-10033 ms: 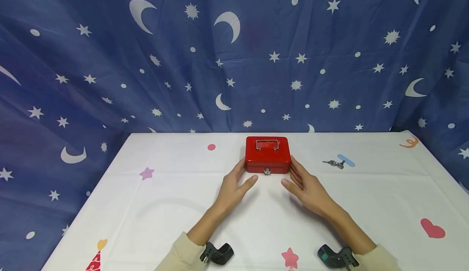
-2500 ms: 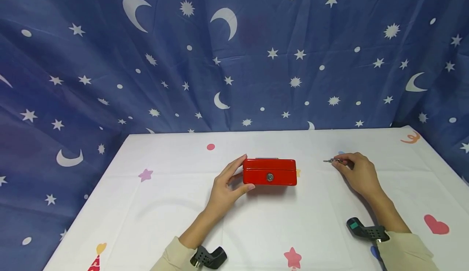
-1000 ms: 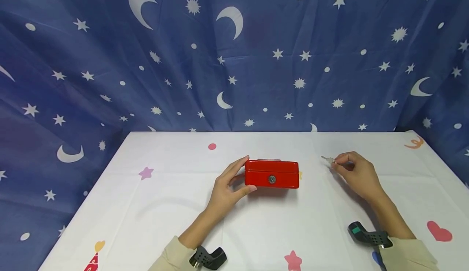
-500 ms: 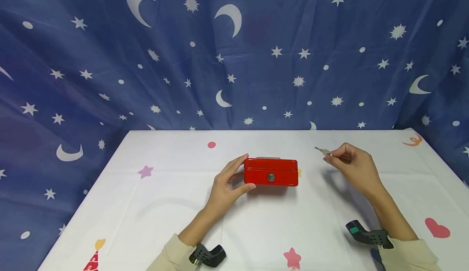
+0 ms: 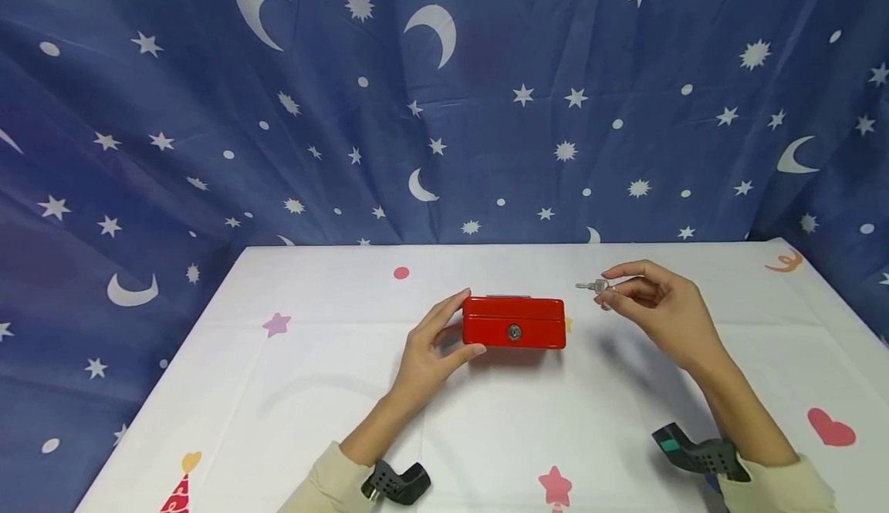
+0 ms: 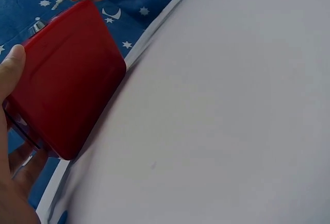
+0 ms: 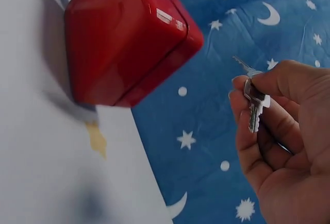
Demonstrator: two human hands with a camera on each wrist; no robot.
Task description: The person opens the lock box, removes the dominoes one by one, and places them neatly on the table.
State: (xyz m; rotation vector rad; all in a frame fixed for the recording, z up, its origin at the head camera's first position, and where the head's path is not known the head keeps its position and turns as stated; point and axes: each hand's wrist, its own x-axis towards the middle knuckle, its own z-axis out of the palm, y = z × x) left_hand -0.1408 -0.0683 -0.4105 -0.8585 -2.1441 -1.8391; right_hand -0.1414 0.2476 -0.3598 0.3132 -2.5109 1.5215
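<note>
Blue starry cloth (image 5: 326,58) behind white table (image 5: 312,413). Toward far edge, we see left hand (image 5: 427,352) gripping glossy red rectangular metal box (image 5: 496,325); right hand (image 5: 668,311) pinching silver metal keys (image 5: 600,287). Likely stiff, slick: hold box ends, key heads.

Blue backdrop (image 5: 486,135), white moons (image 5: 445,31) and stars (image 5: 523,95), behind white-covered table (image 5: 486,420).
</note>
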